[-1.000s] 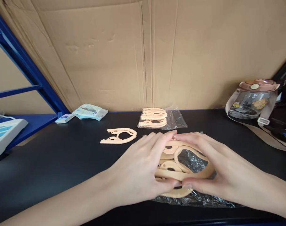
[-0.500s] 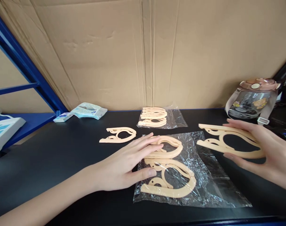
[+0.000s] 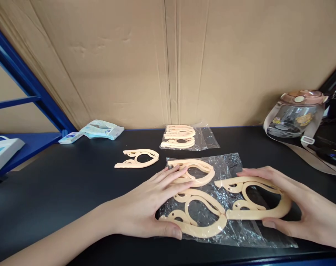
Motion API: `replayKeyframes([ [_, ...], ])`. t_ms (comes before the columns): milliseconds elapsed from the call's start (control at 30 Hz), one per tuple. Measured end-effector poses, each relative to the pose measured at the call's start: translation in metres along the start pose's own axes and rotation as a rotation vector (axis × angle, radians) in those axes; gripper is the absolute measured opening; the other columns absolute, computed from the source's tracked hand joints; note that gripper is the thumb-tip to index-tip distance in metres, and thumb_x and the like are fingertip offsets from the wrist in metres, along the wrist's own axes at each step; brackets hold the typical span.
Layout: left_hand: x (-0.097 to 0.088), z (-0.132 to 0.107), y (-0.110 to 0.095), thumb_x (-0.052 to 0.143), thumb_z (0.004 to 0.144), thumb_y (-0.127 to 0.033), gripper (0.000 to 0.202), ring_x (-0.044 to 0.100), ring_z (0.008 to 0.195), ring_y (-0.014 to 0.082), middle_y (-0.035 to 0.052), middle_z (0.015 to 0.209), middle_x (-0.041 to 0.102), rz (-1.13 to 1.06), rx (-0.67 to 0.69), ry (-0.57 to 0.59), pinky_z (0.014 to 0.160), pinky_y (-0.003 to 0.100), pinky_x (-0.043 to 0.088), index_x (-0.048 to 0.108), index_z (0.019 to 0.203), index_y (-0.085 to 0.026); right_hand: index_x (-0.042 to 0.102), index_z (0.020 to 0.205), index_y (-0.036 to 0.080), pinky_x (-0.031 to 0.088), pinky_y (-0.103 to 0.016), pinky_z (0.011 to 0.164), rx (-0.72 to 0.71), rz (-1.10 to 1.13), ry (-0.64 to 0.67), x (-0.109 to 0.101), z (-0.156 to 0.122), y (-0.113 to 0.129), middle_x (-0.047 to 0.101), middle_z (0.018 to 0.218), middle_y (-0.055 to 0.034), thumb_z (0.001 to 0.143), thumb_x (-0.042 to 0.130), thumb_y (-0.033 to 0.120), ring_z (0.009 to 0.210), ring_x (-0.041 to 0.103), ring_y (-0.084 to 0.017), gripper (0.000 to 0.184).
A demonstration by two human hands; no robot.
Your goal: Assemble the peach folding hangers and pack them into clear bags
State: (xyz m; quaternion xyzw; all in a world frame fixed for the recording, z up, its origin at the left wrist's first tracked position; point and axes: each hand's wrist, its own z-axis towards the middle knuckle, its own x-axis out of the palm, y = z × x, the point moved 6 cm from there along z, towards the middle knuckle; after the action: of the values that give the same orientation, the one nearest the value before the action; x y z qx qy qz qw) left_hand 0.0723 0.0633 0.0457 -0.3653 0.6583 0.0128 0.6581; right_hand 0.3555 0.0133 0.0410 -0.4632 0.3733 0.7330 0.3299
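Note:
A clear plastic bag (image 3: 234, 162) lies flat on the black table (image 3: 74, 192) with peach plastic curved pieces on it. My left hand (image 3: 146, 207) lies on the bag's left side, fingers flat on the upper piece (image 3: 198, 173) and thumb against the lower piece (image 3: 206, 225). My right hand (image 3: 303, 210) grips a third peach piece (image 3: 256, 199) between fingers and thumb, its tip touching the lower piece over the bag's right half.
A lone peach piece (image 3: 137, 158) lies left of the bag. A bagged stack of the same pieces (image 3: 181, 137) sits by the cardboard wall. Tissue packs (image 3: 101, 130) lie at back left, a clear bottle with a pink lid (image 3: 295, 112) at right.
My right hand lifted one peach piece out to the right, then brought it back down onto the bag's right half. My left hand stayed on the pieces at left.

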Motion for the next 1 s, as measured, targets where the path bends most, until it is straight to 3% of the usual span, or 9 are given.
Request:
replayKeyframes([
  [233, 0.004, 0.002, -0.003, 0.067, 0.076, -0.063, 0.091, 0.008, 0.148, 0.0322, 0.0023, 0.162, 0.012, 0.001, 0.026, -0.083, 0.119, 0.053, 0.014, 0.026, 0.151, -0.034, 0.049, 0.132, 0.032, 0.05, -0.035, 0.101, 0.234, 0.336, -0.05, 0.005, -0.002, 0.001, 0.059, 0.133, -0.0064, 0.073, 0.073, 0.045, 0.117, 0.061, -0.029, 0.066],
  [333, 0.004, 0.001, -0.003, 0.066, 0.078, -0.061, 0.087, 0.006, 0.148, 0.0327, 0.003, 0.162, 0.01, -0.009, 0.015, -0.099, 0.118, 0.054, 0.012, 0.027, 0.151, -0.033, 0.051, 0.133, 0.035, 0.054, -0.036, 0.096, 0.235, 0.392, 0.009, 0.016, 0.002, 0.015, 0.058, 0.133, -0.0055, 0.071, 0.075, 0.046, 0.118, 0.06, -0.031, 0.068],
  [433, 0.0, -0.002, -0.003, 0.06, 0.089, -0.047, 0.074, 0.003, 0.148, 0.0307, 0.0004, 0.162, 0.009, -0.079, 0.053, -0.053, 0.118, 0.054, 0.012, 0.022, 0.152, -0.035, 0.048, 0.137, 0.036, 0.054, -0.039, 0.096, 0.209, 0.409, 0.074, 0.025, 0.006, 0.021, 0.055, 0.137, -0.005, 0.074, 0.073, 0.044, 0.121, 0.057, -0.032, 0.068],
  [533, -0.007, -0.006, -0.003, 0.059, 0.09, -0.032, 0.074, 0.005, 0.148, 0.0288, -0.0021, 0.162, 0.013, -0.158, 0.123, -0.002, 0.119, 0.053, 0.014, 0.019, 0.152, -0.037, 0.046, 0.14, 0.036, 0.053, -0.041, 0.097, 0.188, 0.383, 0.118, 0.024, 0.008, 0.016, 0.056, 0.137, -0.0049, 0.073, 0.075, 0.042, 0.121, 0.058, -0.032, 0.074],
  [633, -0.012, -0.009, -0.002, 0.062, 0.087, -0.027, 0.078, 0.008, 0.149, 0.027, -0.0017, 0.162, 0.015, -0.165, 0.138, 0.012, 0.119, 0.051, 0.015, 0.02, 0.152, -0.037, 0.041, 0.144, 0.039, 0.052, -0.041, 0.099, 0.143, 0.316, 0.194, 0.018, 0.005, 0.006, 0.056, 0.14, -0.0021, 0.071, 0.077, 0.038, 0.124, 0.056, -0.031, 0.081],
  [800, -0.013, -0.009, 0.003, 0.068, 0.086, -0.035, 0.08, 0.007, 0.149, 0.0266, -0.0006, 0.162, 0.012, -0.19, 0.081, 0.016, 0.119, 0.05, 0.014, 0.021, 0.151, -0.04, 0.039, 0.144, 0.043, 0.05, -0.043, 0.1, 0.124, 0.313, 0.245, 0.014, 0.005, 0.001, 0.053, 0.143, 0.0004, 0.071, 0.077, 0.035, 0.126, 0.054, -0.031, 0.083],
  [1000, -0.009, -0.006, 0.009, 0.069, 0.084, -0.044, 0.079, 0.009, 0.148, 0.027, -0.0036, 0.162, 0.014, -0.204, 0.028, -0.006, 0.119, 0.052, 0.015, 0.023, 0.149, -0.045, 0.051, 0.138, 0.033, 0.049, -0.045, 0.101, 0.087, 0.533, 0.195, 0.025, 0.028, 0.027, 0.061, 0.134, -0.0068, 0.073, 0.077, 0.039, 0.121, 0.058, -0.031, 0.07],
])
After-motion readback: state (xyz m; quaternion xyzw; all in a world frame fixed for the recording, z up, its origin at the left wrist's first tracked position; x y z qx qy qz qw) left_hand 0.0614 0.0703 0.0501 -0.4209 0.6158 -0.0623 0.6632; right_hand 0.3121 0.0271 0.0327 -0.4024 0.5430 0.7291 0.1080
